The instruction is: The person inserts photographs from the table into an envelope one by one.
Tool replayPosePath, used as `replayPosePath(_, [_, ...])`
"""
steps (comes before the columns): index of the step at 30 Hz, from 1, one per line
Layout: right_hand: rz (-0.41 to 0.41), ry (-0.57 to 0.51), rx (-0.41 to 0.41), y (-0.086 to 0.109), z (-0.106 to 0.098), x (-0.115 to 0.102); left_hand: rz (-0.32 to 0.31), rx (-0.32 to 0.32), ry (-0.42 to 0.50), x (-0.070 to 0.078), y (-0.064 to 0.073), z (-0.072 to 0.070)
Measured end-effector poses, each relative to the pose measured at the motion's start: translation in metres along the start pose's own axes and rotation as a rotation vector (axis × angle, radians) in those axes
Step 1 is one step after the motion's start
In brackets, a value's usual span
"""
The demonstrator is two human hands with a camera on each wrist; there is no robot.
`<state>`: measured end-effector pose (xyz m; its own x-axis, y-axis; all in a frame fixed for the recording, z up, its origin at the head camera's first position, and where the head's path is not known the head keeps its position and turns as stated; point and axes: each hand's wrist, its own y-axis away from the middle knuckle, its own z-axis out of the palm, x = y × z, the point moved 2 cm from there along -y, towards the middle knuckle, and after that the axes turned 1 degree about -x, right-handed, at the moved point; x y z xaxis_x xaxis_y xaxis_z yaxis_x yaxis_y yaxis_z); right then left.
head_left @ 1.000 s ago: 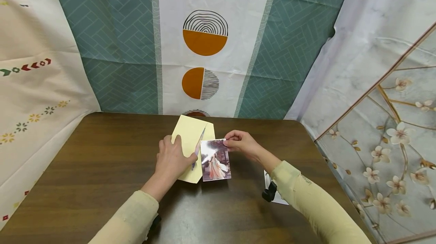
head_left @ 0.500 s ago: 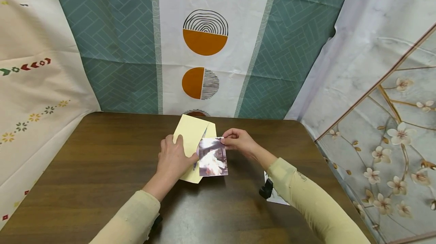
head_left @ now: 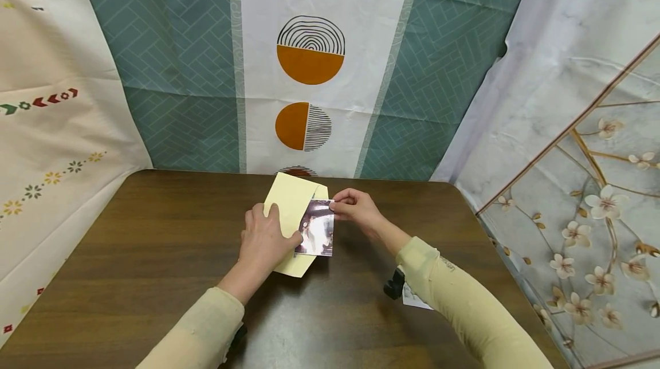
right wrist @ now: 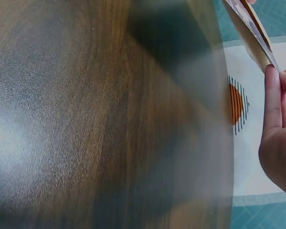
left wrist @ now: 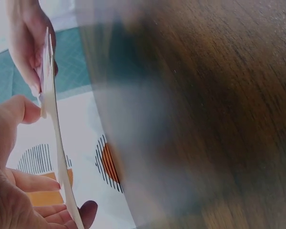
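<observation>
My left hand [head_left: 263, 240] grips a pale yellow envelope [head_left: 290, 200] by its left side, thumb across the front near the opening. The envelope is raised above the table, as its thin edge [left wrist: 57, 131] in the left wrist view shows. My right hand [head_left: 359, 208] pinches a glossy photo [head_left: 319, 230] at its upper right corner between thumb and fingers. The photo's left part is tucked behind the slanted edge of the envelope's opening and hidden there; glare covers some of its picture. In the right wrist view, my right fingers [right wrist: 272, 98] hold the photo's edge from below.
On the brown wooden table [head_left: 175, 243], a white sheet [head_left: 415, 299] lies partly under my right forearm. A patterned curtain [head_left: 175, 59] hangs behind the table's far edge, and a flowered cloth [head_left: 577, 243] runs along the right side.
My right hand has moved left and slightly up with the photo, which was in front of the envelope and now sits partly inside its opening. My left hand has stayed nearly still.
</observation>
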<state>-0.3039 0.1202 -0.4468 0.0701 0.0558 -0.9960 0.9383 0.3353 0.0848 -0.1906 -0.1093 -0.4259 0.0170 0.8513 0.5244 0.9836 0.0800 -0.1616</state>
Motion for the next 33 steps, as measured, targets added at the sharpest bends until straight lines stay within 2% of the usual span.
replayPosePath(6, [-0.010, -0.030, 0.022, -0.003, 0.006, 0.001, 0.009, 0.004, 0.012, 0.001, -0.001, 0.000])
replayPosePath(18, [-0.037, 0.059, 0.050, -0.008, 0.020, 0.001, 0.004, 0.002, -0.007, 0.000, -0.002, 0.002])
replayPosePath(33, [-0.050, -0.045, 0.069, -0.011, 0.037, 0.004, -0.008, -0.002, -0.006, 0.001, -0.003, 0.001])
